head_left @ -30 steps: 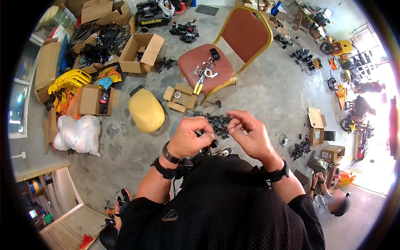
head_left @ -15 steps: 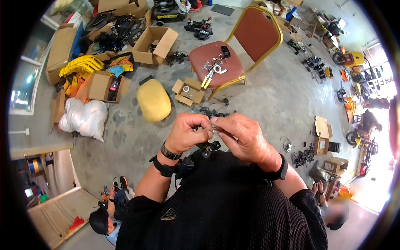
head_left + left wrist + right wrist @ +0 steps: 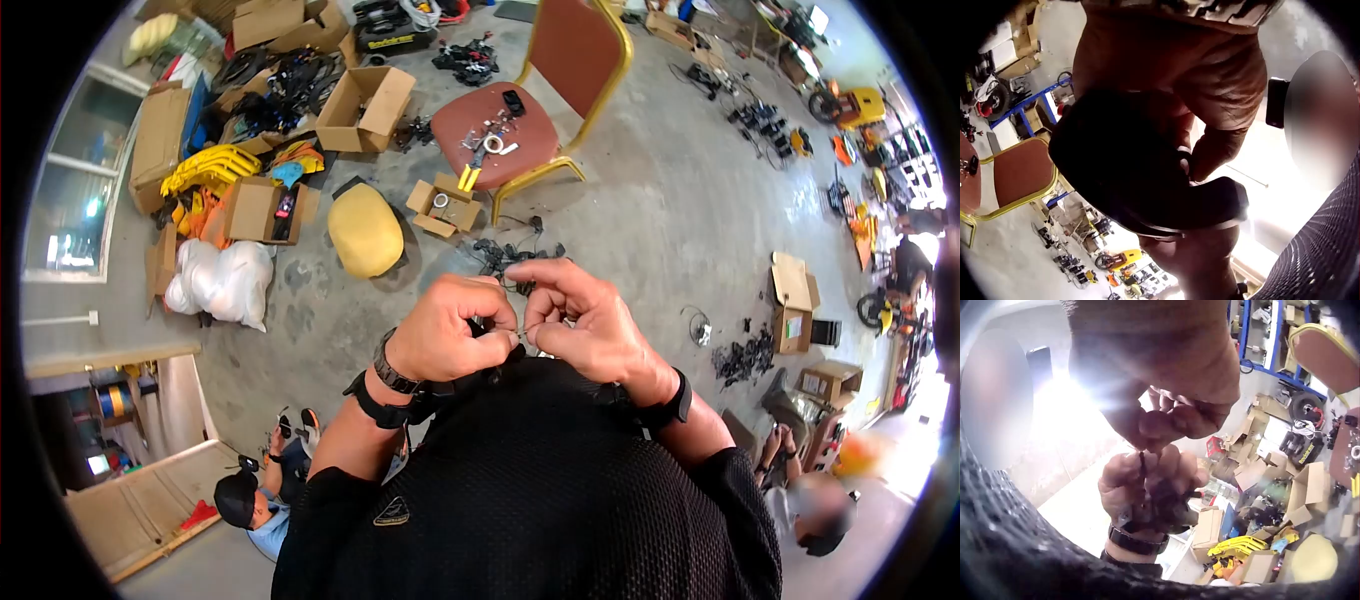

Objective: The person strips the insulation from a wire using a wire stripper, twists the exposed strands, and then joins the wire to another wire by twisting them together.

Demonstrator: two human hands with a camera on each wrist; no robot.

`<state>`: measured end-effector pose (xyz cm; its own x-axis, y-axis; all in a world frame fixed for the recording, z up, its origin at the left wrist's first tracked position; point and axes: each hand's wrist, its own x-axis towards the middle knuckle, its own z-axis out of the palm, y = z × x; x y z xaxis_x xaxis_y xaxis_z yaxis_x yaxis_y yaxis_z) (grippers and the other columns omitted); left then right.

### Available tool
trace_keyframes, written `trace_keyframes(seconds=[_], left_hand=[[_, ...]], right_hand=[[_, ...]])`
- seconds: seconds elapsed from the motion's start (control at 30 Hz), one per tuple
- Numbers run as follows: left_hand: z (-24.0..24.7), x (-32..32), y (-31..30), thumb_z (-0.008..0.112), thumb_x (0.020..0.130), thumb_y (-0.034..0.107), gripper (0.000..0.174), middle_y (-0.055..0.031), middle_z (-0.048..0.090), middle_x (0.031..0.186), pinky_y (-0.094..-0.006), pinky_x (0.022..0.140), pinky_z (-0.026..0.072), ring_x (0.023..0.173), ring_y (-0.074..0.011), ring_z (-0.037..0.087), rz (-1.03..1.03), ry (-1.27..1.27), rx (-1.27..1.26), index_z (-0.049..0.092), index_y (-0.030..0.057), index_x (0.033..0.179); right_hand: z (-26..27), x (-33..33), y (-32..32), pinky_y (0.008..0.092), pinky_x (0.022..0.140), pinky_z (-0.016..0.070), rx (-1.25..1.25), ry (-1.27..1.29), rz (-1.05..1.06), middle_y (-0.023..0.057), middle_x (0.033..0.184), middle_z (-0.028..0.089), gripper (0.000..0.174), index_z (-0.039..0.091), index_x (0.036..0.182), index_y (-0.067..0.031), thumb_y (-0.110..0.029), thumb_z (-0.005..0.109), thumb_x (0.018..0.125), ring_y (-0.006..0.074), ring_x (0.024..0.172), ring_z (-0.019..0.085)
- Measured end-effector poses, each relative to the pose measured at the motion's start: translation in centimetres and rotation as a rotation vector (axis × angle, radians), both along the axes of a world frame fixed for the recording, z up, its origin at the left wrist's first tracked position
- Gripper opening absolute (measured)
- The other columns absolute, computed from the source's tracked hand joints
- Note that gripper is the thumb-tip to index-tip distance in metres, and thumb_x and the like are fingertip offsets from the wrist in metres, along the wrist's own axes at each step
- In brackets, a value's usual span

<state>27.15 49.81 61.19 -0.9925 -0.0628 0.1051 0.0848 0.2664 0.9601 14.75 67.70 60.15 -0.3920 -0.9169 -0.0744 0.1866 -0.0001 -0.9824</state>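
In the head view, my left hand (image 3: 450, 325) has its fingers curled inward, with the thumb against the index finger. It holds a dark, curved black part (image 3: 1210, 203), which fills the middle of the left wrist view; its exact kind does not show. Close beside it, my right hand (image 3: 590, 320) brings thumb and fingertips together, the index finger raised. A thin dark strip (image 3: 1142, 462) runs from the right fingertips to the left hand in the right wrist view. On the floor beyond the hands lies a pile of black parts with cables (image 3: 495, 258).
Ahead stands a red chair (image 3: 545, 105) bearing yellow-handled pliers (image 3: 468, 178), a tape roll (image 3: 493, 144) and small bits. Left of it are a small cardboard box (image 3: 445, 205), a yellow pad (image 3: 365, 230) and a white bag (image 3: 220, 282). People sit at both lower sides.
My right hand was apart from the left, moved in to meet it, and now stays close with its index finger lifted. The black part under the left hand shows less now in the head view.
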Motion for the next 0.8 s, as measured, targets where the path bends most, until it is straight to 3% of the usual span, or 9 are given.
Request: trace_keyframes(seconds=[0.1,0.17,0.37,0.4,0.5,0.53,0.63,0.67,0.8], left_hand=[[0.8,-1.6,2.0,0.069,0.069,0.001,0.006,-0.0077,0.060,0.065,-0.0358,0.058,0.0460,0.063,-0.0259,0.057,-0.066,0.040,-0.177,0.064,0.0024,0.073],[1.2,-2.9,3.0,0.069,0.067,0.001,0.008,-0.0081,0.059,0.065,-0.0366,0.058,0.0461,0.062,-0.0289,0.056,-0.125,0.101,-0.317,0.062,0.0031,0.070],[0.1,-5.1,4.0,0.072,0.069,0.002,0.011,-0.0074,0.057,0.063,-0.0365,0.057,0.0432,0.060,-0.0229,0.055,-0.134,0.179,-0.406,0.061,0.0030,0.070],[0.0,-5.1,3.6,0.071,0.070,0.001,0.009,-0.0067,0.060,0.066,-0.0345,0.058,0.0441,0.062,-0.0207,0.057,-0.099,0.083,-0.269,0.063,0.0025,0.071],[-1.2,-4.7,1.7,0.071,0.075,0.000,0.005,-0.0053,0.066,0.074,-0.0290,0.060,0.0458,0.067,-0.0143,0.061,-0.023,-0.129,0.116,0.066,0.0009,0.075],[-1.9,-4.7,1.1,0.071,0.076,-0.001,0.005,-0.0053,0.067,0.076,-0.0275,0.060,0.0458,0.068,-0.0124,0.061,-0.025,-0.148,0.228,0.067,0.0003,0.075],[-2.0,-4.6,0.9,0.070,0.078,-0.002,0.005,-0.0060,0.067,0.078,-0.0245,0.061,0.0460,0.069,-0.0103,0.060,-0.006,-0.217,0.442,0.066,-0.0008,0.074],[-1.7,-4.8,1.0,0.070,0.078,-0.002,0.005,-0.0059,0.067,0.078,-0.0245,0.061,0.0463,0.069,-0.0101,0.059,-0.011,-0.229,0.471,0.066,-0.0007,0.074],[-1.4,-4.9,1.0,0.069,0.077,-0.002,0.005,-0.0050,0.068,0.078,-0.0246,0.061,0.0476,0.068,-0.0100,0.059,-0.009,-0.315,0.508,0.066,-0.0007,0.074]], right_hand=[[-0.2,-1.3,2.0,0.0230,0.067,0.0432,0.033,-0.200,0.033,0.0004,0.077,0.058,0.063,0.052,0.140,0.0007,0.013,0.057,0.078,0.0069,0.073,0.055],[-0.5,-2.2,2.8,0.0225,0.062,0.0412,0.052,-0.303,0.043,0.0006,0.077,0.059,0.063,0.052,0.138,0.0024,0.011,0.057,0.076,0.0070,0.069,0.054],[-3.4,-3.8,3.8,0.0234,0.060,0.0442,0.026,-0.452,0.029,0.0025,0.080,0.062,0.060,0.050,0.136,0.0073,0.008,0.058,0.076,0.0075,0.070,0.056],[-2.8,-3.6,3.9,0.0242,0.062,0.0477,0.010,-0.380,-0.032,0.0029,0.086,0.063,0.059,0.052,0.136,0.0043,0.007,0.061,0.078,0.0071,0.072,0.057],[-2.5,-2.6,4.3,0.0246,0.065,0.0509,-0.094,0.221,-0.312,0.0048,0.091,0.065,0.057,0.054,0.136,-0.0001,0.006,0.065,0.081,0.0079,0.074,0.060],[-2.0,-3.0,4.4,0.0277,0.066,0.0537,-0.158,0.505,-0.349,0.0075,0.094,0.067,0.058,0.057,0.135,-0.0050,0.007,0.070,0.080,0.0145,0.074,0.065],[-2.0,-3.5,3.3,0.0316,0.067,0.0558,-0.364,0.867,-0.370,0.0091,0.093,0.068,0.059,0.059,0.133,-0.0057,0.008,0.072,0.076,0.0239,0.075,0.067],[-1.6,-3.3,2.9,0.0347,0.067,0.0565,-0.392,0.924,-0.394,0.0079,0.092,0.068,0.056,0.062,0.127,-0.0068,0.009,0.072,0.074,0.0283,0.073,0.066],[-1.7,-3.3,1.9,0.0348,0.061,0.0549,-0.472,0.984,-0.389,0.0093,0.090,0.071,0.049,0.064,0.121,-0.0052,0.008,0.077,0.076,0.0250,0.071,0.068]])
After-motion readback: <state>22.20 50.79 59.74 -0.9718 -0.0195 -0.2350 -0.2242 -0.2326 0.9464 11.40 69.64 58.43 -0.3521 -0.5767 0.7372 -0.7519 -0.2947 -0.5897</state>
